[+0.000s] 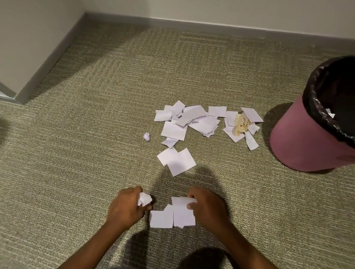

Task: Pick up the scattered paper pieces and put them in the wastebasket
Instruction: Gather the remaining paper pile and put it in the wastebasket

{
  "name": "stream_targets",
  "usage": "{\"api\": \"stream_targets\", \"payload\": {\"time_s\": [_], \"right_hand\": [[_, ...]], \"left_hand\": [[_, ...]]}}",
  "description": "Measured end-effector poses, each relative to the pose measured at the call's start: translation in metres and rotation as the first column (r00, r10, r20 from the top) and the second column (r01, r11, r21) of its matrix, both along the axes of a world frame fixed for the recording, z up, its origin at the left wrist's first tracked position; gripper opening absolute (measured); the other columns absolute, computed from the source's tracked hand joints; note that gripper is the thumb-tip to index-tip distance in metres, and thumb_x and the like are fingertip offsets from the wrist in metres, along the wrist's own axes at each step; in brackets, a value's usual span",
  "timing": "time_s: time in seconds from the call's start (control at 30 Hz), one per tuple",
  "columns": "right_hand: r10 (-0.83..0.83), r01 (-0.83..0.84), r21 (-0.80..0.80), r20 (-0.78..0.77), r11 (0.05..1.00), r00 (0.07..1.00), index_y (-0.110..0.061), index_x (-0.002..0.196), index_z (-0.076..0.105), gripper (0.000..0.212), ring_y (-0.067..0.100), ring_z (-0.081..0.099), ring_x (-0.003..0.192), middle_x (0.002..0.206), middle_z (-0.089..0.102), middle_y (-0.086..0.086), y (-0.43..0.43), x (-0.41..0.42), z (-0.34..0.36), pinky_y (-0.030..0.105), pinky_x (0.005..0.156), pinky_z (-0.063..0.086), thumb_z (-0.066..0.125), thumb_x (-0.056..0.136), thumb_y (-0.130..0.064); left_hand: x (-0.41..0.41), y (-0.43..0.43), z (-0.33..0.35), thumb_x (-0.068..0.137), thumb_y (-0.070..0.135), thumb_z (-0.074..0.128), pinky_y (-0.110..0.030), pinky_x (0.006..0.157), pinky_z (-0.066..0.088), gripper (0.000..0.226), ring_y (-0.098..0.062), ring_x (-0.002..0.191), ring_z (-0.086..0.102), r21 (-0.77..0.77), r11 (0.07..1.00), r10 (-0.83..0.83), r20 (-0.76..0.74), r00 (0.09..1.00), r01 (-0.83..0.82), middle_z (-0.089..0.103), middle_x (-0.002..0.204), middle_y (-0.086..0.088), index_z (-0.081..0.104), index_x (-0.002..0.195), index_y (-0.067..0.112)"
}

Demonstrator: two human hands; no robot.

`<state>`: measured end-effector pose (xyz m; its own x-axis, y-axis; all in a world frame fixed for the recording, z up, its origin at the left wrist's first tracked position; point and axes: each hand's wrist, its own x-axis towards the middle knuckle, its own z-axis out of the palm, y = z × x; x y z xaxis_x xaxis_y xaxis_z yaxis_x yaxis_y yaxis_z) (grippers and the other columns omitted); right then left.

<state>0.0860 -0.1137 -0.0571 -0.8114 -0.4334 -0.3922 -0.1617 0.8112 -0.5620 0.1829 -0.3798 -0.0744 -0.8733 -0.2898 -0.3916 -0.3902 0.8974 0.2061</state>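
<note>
Several white paper pieces lie scattered on the carpet. My left hand (126,205) grips a crumpled paper ball (144,199). My right hand (205,207) pinches the top of a few flat paper pieces (183,215) low on the floor; another flat piece (161,219) lies beside them. Further off sit two overlapping pieces (177,161), a small crumpled ball (146,136) and a large heap of pieces (191,119) with a beige crumpled tissue (240,125). The pink wastebasket (309,143) with a black liner stands at the right, some paper inside.
Grey-green carpet (83,169) covers the floor. A wall with a grey baseboard (203,27) runs along the back, and a wall corner (21,90) juts out at the left. My shadow falls on the carpet in front of me.
</note>
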Motion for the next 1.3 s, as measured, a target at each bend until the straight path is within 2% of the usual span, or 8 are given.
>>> {"api": "stream_targets", "payload": {"time_s": [0.17, 0.37, 0.53, 0.63, 0.83, 0.97, 1.17, 1.3], "right_hand": [[-0.109, 0.124, -0.079, 0.175, 0.989, 0.979, -0.023, 0.099, 0.070, 0.014, 0.018, 0.066, 0.093, 0.100, 0.073, -0.005, 0.002, -0.003, 0.003, 0.036, 0.080, 0.053, 0.079, 0.089, -0.021], [-0.351, 0.496, -0.248, 0.458, 0.832, 0.817, -0.021, 0.111, 0.073, 0.019, 0.014, 0.072, 0.083, 0.100, 0.078, 0.000, 0.002, -0.019, 0.008, 0.035, 0.068, 0.063, 0.079, 0.094, -0.013], [-0.305, 0.686, -0.355, 0.701, 0.635, 0.645, -0.017, 0.123, 0.071, 0.027, 0.025, 0.075, 0.104, 0.118, 0.078, 0.010, 0.003, -0.035, 0.027, 0.047, 0.086, 0.067, 0.074, 0.099, -0.006], [-0.236, 0.754, -0.396, 0.783, 0.524, 0.575, -0.010, 0.128, 0.070, 0.029, 0.037, 0.074, 0.114, 0.122, 0.078, 0.017, 0.004, -0.041, 0.039, 0.062, 0.096, 0.061, 0.073, 0.099, -0.004], [-0.159, 0.770, -0.526, 0.779, 0.361, 0.606, -0.007, 0.137, 0.065, 0.033, 0.039, 0.072, 0.120, 0.131, 0.075, 0.018, 0.014, -0.062, 0.097, 0.052, 0.097, 0.061, 0.067, 0.104, -0.014], [-0.226, 0.753, -0.616, 0.719, 0.229, 0.657, -0.012, 0.139, 0.066, 0.034, 0.030, 0.070, 0.128, 0.135, 0.075, 0.010, 0.033, -0.085, 0.148, 0.050, 0.106, 0.056, 0.063, 0.107, -0.024], [-0.351, 0.707, -0.707, 0.666, -0.015, 0.658, -0.002, 0.137, 0.061, 0.045, 0.032, 0.068, 0.118, 0.130, 0.072, 0.016, 0.091, -0.118, 0.223, 0.045, 0.097, 0.057, 0.060, 0.108, -0.037], [-0.376, 0.672, -0.697, 0.709, -0.250, 0.596, 0.002, 0.148, 0.057, 0.061, 0.033, 0.065, 0.135, 0.145, 0.066, 0.020, 0.133, -0.136, 0.256, 0.045, 0.116, 0.051, 0.057, 0.109, -0.045]], "left_hand": [[0.007, -0.002, -0.002, 0.090, 0.055, 0.055, -0.036, 0.065, 0.048, 0.029, -0.022, 0.088, 0.060, 0.117, 0.993, 0.021, -0.097, 0.995, -0.009, 0.061, 0.089, 0.004, 0.062, 0.088, 0.027], [0.004, 0.016, 0.020, 0.100, 0.071, 0.041, -0.040, 0.071, 0.050, 0.054, -0.015, 0.081, 0.062, 0.476, 0.872, 0.221, -0.167, 0.961, -0.118, 0.064, 0.083, 0.005, 0.068, 0.083, 0.029], [-0.021, 0.046, 0.062, 0.103, 0.059, 0.056, -0.032, 0.059, 0.045, 0.037, -0.011, 0.063, 0.057, 0.778, 0.583, 0.368, 0.004, 0.930, -0.235, 0.060, 0.069, 0.008, 0.067, 0.078, 0.034], [-0.046, 0.061, 0.082, 0.107, 0.049, 0.055, -0.038, 0.069, 0.054, 0.034, -0.024, 0.074, 0.067, 0.872, 0.333, 0.441, 0.191, 0.877, -0.357, 0.072, 0.083, -0.008, 0.074, 0.103, 0.021], [-0.101, 0.093, 0.129, 0.112, 0.033, 0.048, -0.036, 0.079, 0.063, 0.037, -0.025, 0.102, 0.073, 0.935, 0.022, 0.388, 0.317, 0.865, -0.353, 0.074, 0.125, -0.016, 0.065, 0.137, 0.010], [-0.144, 0.123, 0.181, 0.113, 0.037, 0.045, -0.047, 0.097, 0.063, 0.038, -0.029, 0.113, 0.074, 0.949, -0.057, 0.373, 0.308, 0.875, -0.310, 0.075, 0.131, -0.009, 0.066, 0.135, 0.015], [-0.216, 0.186, 0.266, 0.114, 0.035, 0.046, -0.049, 0.084, 0.066, 0.043, -0.035, 0.116, 0.073, 0.926, -0.221, 0.294, 0.363, 0.884, -0.306, 0.070, 0.134, -0.020, 0.058, 0.139, 0.002], [-0.258, 0.239, 0.308, 0.109, 0.056, 0.046, -0.058, 0.096, 0.060, 0.068, -0.043, 0.128, 0.066, 0.918, -0.254, 0.072, 0.333, 0.940, -0.306, 0.067, 0.137, -0.025, 0.050, 0.145, -0.002]]}}
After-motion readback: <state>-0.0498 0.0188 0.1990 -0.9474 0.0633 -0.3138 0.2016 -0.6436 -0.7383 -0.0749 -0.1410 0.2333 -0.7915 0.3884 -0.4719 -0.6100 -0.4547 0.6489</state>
